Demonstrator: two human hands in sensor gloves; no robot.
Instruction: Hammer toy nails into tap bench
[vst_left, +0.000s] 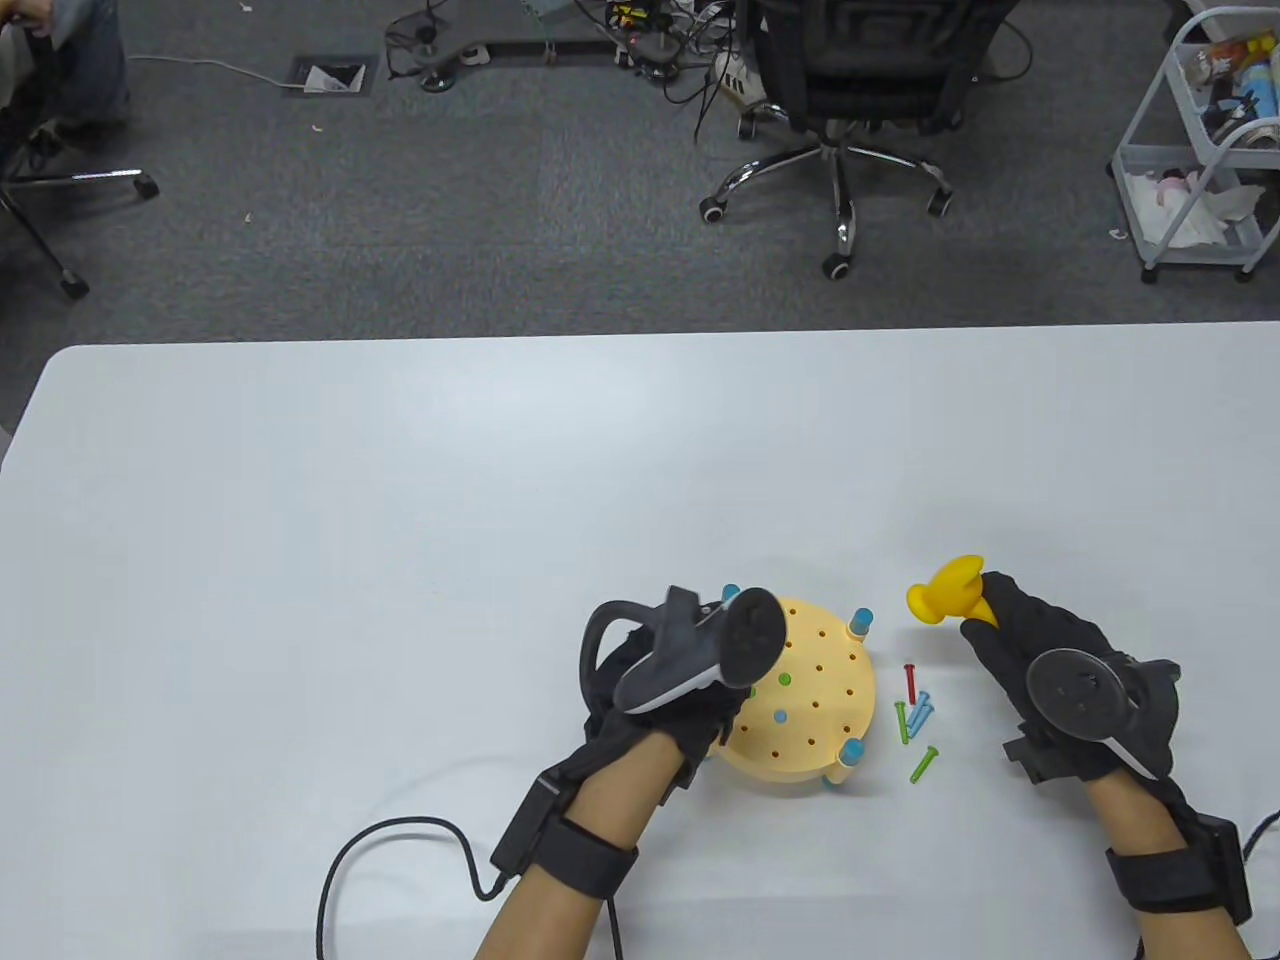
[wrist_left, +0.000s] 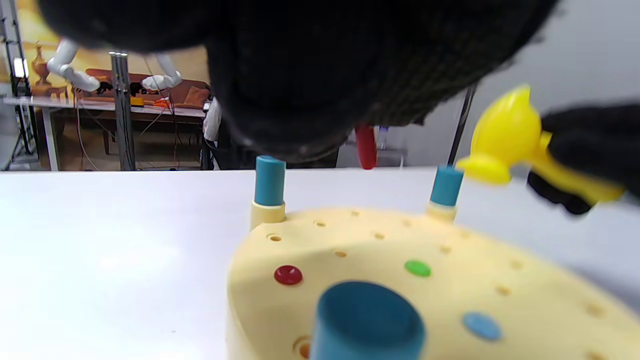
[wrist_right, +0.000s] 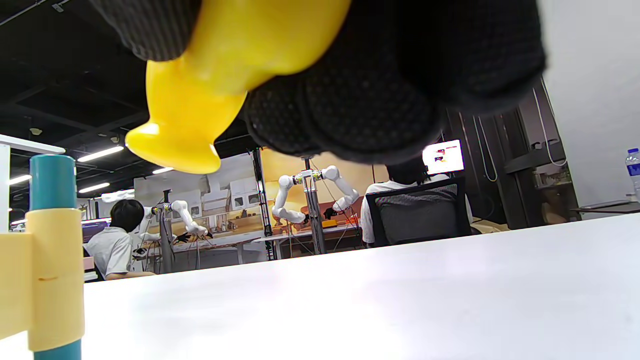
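The round yellow tap bench (vst_left: 820, 700) stands on blue legs near the table's front edge. Red (wrist_left: 288, 274), green (wrist_left: 417, 268) and blue (wrist_left: 481, 326) nails sit flush in its top (wrist_left: 500, 300). My left hand (vst_left: 690, 700) is over the bench's left side, and its fingers (wrist_left: 310, 75) pinch a red nail (wrist_left: 366, 147) that hangs tip down above the top. My right hand (vst_left: 1010, 640) is to the right of the bench and grips the handle of the yellow toy hammer (vst_left: 948, 592). The hammer's head is raised off the table (wrist_right: 180, 135).
Several loose red, blue and green nails (vst_left: 915, 715) lie on the white table (vst_left: 400, 550) between the bench and my right hand. A black cable (vst_left: 400, 840) runs from my left wrist. An office chair (vst_left: 840, 90) and a cart (vst_left: 1200, 150) stand beyond the table.
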